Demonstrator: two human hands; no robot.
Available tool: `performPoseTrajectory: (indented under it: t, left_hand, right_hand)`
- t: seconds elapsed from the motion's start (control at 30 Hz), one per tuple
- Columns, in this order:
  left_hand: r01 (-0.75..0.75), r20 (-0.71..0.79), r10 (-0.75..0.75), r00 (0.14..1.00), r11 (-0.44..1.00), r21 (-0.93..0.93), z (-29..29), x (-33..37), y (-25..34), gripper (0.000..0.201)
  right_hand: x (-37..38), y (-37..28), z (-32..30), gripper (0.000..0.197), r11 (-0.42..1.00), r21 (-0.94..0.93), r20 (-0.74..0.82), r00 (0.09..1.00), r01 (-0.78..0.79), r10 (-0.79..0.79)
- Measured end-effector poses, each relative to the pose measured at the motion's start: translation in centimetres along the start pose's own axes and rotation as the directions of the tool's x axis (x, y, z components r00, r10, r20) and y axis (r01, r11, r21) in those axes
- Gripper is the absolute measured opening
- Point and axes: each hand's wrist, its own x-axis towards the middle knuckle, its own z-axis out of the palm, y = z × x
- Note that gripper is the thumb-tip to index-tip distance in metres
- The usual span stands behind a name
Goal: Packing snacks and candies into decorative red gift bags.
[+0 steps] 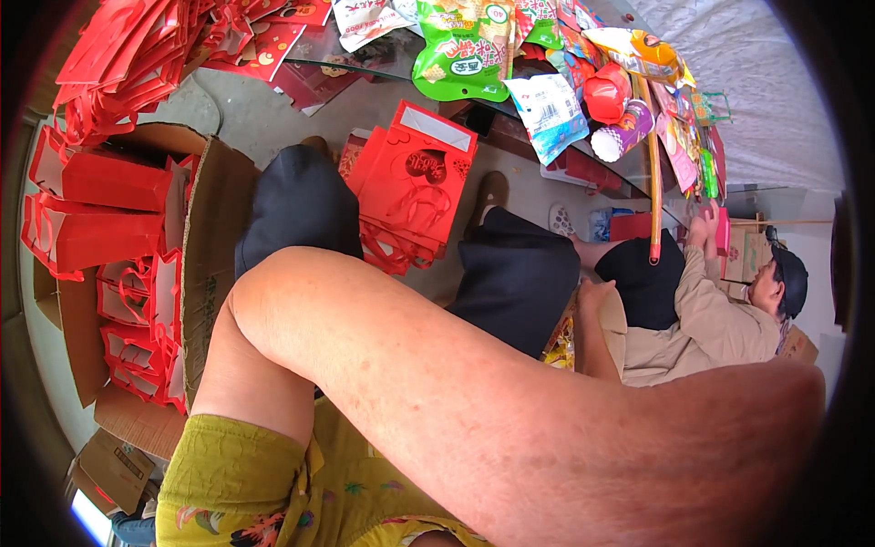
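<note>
My bare left arm (pixel 437 374) bends sharply at the elbow and crosses the lower half of the view. Its hand lies beyond the right edge, unseen. Past that forearm a small bare hand, apparently my right hand (pixel 594 295), shows near my dark-trousered knee (pixel 515 278). Its fingers look curled beside a rounded beige piece (pixel 614 314); what they hold is unclear. Against that arm is a yellow printed packet (pixel 561 345), partly covered. Red paper gift bags (pixel 415 178) stand or lie between my knees.
Left of me a cardboard box (pixel 211 246) holds several red gift bags (pixel 114 178). More flat red bags (pixel 128 64) are piled at the far left. Snack packets, including a green bag (pixel 463 46), crowd the glass table. At right a co-worker (pixel 720 319) handles a pinkish-red item (pixel 723 230).
</note>
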Motion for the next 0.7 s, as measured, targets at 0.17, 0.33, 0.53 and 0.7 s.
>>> performPoseTrajectory:
  t: [0.17, 0.33, 0.53, 0.7]
  left_hand:
    - [0.002, 0.003, -0.002, 1.0, 1.0, -0.013, 0.1, -0.1, 0.0, 0.017]
    - [0.011, -0.001, -0.011, 1.0, 1.0, -0.021, 0.1, -0.4, 0.0, 0.017]
    - [0.005, 0.0, -0.005, 1.0, 0.999, -0.042, 0.1, -0.2, 0.2, 0.016]
    - [-0.001, 0.023, 0.002, 1.0, 0.998, -0.058, -0.1, -0.1, 0.4, 0.016]
  right_hand:
    - [0.2, 0.4, 0.4, 0.095, 0.999, -0.02, -0.044, 0.998, 0.038, -0.039]
    - [0.1, 0.4, 0.2, 0.095, 0.999, 0.029, -0.022, 0.999, 0.044, -0.044]
    - [-0.8, -1.4, -1.3, 0.096, 0.998, 0.039, 0.0, 0.999, 0.043, -0.043]
    - [-2.1, -3.6, -2.7, 0.098, 0.994, 0.103, 0.039, 0.999, -0.033, 0.029]
